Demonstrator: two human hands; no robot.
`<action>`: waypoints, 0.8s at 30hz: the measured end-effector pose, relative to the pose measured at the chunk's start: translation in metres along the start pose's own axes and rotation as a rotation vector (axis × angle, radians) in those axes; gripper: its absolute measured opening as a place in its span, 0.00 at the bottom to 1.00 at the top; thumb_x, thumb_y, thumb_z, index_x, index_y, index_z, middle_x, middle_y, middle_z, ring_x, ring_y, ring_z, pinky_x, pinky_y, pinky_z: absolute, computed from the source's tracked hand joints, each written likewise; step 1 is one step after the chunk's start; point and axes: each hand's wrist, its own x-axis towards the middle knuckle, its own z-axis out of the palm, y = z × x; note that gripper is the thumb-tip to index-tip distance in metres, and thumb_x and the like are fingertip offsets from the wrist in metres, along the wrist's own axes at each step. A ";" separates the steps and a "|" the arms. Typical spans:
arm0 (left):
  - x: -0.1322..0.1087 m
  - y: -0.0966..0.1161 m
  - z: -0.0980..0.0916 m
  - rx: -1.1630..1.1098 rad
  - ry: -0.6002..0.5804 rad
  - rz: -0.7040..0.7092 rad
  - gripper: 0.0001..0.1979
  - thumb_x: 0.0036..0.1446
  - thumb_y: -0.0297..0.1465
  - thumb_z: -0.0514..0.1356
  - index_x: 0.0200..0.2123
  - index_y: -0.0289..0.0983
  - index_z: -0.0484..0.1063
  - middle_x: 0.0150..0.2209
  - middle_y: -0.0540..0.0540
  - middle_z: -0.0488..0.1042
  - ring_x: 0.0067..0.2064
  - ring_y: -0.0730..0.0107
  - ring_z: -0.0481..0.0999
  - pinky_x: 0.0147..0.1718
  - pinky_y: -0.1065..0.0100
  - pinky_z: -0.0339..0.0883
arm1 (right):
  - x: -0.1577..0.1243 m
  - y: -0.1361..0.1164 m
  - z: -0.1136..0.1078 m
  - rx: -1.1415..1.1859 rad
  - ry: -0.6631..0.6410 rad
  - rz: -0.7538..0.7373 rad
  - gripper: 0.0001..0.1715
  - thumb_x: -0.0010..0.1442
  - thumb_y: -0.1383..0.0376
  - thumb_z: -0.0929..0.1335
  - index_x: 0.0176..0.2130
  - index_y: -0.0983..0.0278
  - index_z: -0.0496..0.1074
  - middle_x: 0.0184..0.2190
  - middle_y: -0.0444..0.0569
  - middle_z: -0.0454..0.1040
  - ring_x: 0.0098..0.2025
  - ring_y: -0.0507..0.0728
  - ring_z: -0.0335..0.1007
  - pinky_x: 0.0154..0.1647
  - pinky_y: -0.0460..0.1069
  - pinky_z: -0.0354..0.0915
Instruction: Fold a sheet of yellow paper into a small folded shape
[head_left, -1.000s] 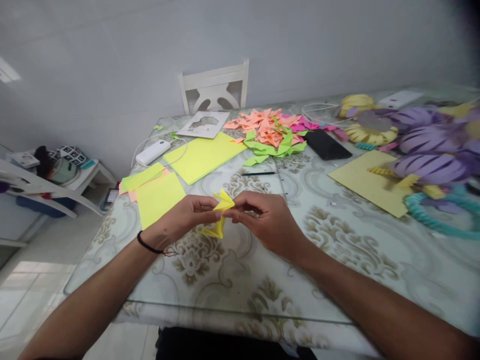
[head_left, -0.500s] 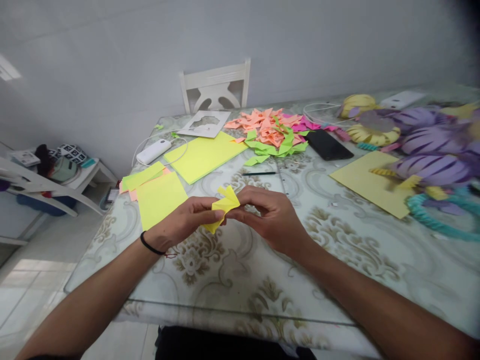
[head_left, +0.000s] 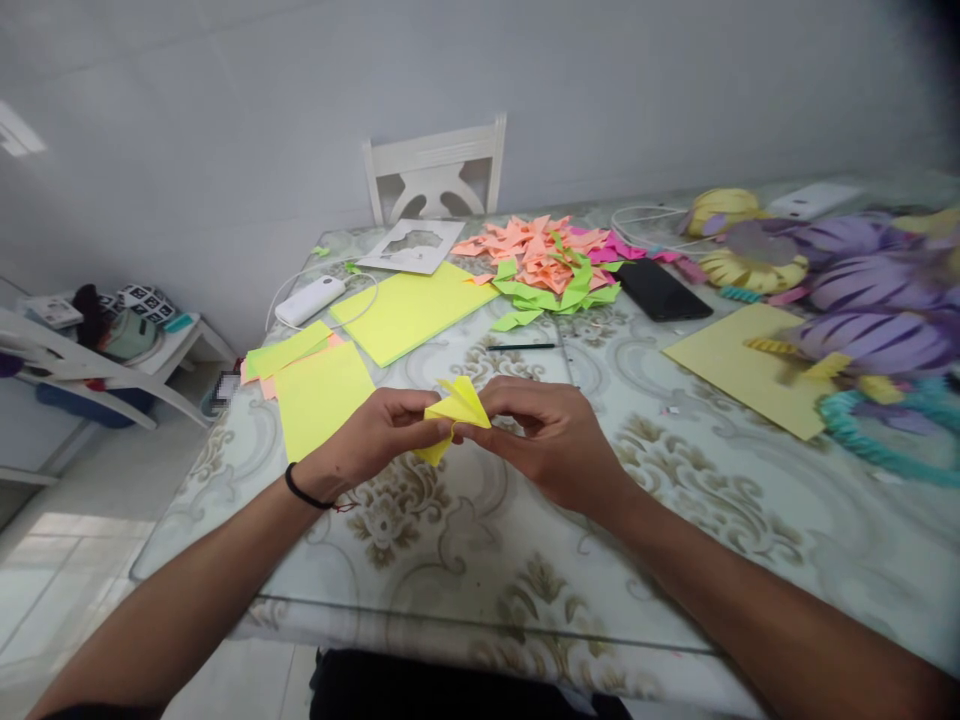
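A small folded piece of yellow paper [head_left: 459,403] is held above the table between my two hands, with creased flaps pointing up and down. My left hand [head_left: 382,432] pinches its left side, thumb on top. On the right side, my right hand [head_left: 551,430] grips the paper's edge between thumb and fingers; some fingertips are hidden behind it. Just beyond lies a thin dark pen-like stick [head_left: 521,347]. Yellow paper sheets [head_left: 322,395] rest beside my left hand, and a larger yellow stack [head_left: 412,315] sits farther back.
Folded orange paper pieces [head_left: 525,250] and green ones [head_left: 555,300] are heaped at the back, near a black phone [head_left: 664,290]. A white power bank [head_left: 309,300] with a cable lies left. Purple paper lanterns [head_left: 874,340] and a turquoise twisted ring [head_left: 892,440] occupy the right.
The yellow paper has turned slightly between my fingers, its pointed flap now tipping right and down toward my right thumb. Both hands keep their hold.
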 end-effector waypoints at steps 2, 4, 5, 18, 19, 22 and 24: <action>-0.001 0.001 0.000 0.005 0.005 0.000 0.18 0.55 0.45 0.71 0.33 0.33 0.81 0.30 0.46 0.76 0.31 0.71 0.71 0.30 0.71 0.65 | 0.000 0.000 0.000 0.013 0.001 0.018 0.14 0.61 0.58 0.76 0.28 0.63 0.78 0.26 0.46 0.76 0.31 0.55 0.73 0.33 0.50 0.67; -0.002 0.001 0.000 0.001 -0.002 -0.001 0.17 0.56 0.43 0.70 0.33 0.33 0.81 0.31 0.45 0.77 0.31 0.71 0.73 0.31 0.71 0.66 | 0.001 -0.001 -0.001 0.008 0.002 0.024 0.13 0.61 0.58 0.76 0.28 0.63 0.78 0.27 0.47 0.77 0.31 0.55 0.73 0.33 0.50 0.66; -0.002 0.001 0.000 -0.007 -0.013 0.000 0.16 0.57 0.42 0.70 0.33 0.33 0.80 0.31 0.45 0.77 0.32 0.71 0.74 0.33 0.71 0.67 | 0.001 -0.001 -0.002 -0.001 -0.001 0.023 0.14 0.61 0.58 0.75 0.28 0.63 0.78 0.27 0.47 0.77 0.30 0.55 0.73 0.33 0.49 0.66; -0.001 -0.010 -0.004 -0.174 0.020 -0.014 0.10 0.58 0.31 0.71 0.39 0.32 0.76 0.34 0.43 0.83 0.37 0.67 0.81 0.37 0.70 0.72 | -0.003 0.006 0.005 -0.124 0.072 -0.027 0.15 0.63 0.61 0.74 0.48 0.61 0.72 0.36 0.47 0.79 0.33 0.54 0.77 0.37 0.48 0.74; -0.001 -0.011 -0.005 -0.173 0.025 -0.027 0.10 0.58 0.31 0.71 0.39 0.32 0.76 0.33 0.43 0.83 0.36 0.68 0.81 0.36 0.70 0.72 | -0.003 0.008 0.004 -0.200 0.063 -0.109 0.15 0.64 0.63 0.73 0.50 0.60 0.71 0.38 0.48 0.80 0.35 0.54 0.78 0.39 0.49 0.74; 0.000 -0.011 -0.004 -0.182 0.034 -0.057 0.09 0.58 0.32 0.70 0.37 0.32 0.75 0.31 0.43 0.82 0.32 0.69 0.80 0.34 0.71 0.71 | -0.003 0.010 0.002 -0.396 0.003 -0.336 0.10 0.68 0.69 0.68 0.49 0.59 0.74 0.40 0.50 0.81 0.41 0.55 0.79 0.41 0.49 0.74; 0.000 -0.011 -0.003 -0.197 0.044 -0.060 0.09 0.57 0.31 0.70 0.35 0.33 0.75 0.30 0.44 0.82 0.31 0.69 0.79 0.33 0.71 0.70 | -0.002 0.010 0.000 -0.474 -0.015 -0.407 0.12 0.69 0.71 0.66 0.48 0.58 0.75 0.39 0.50 0.81 0.42 0.55 0.79 0.41 0.48 0.73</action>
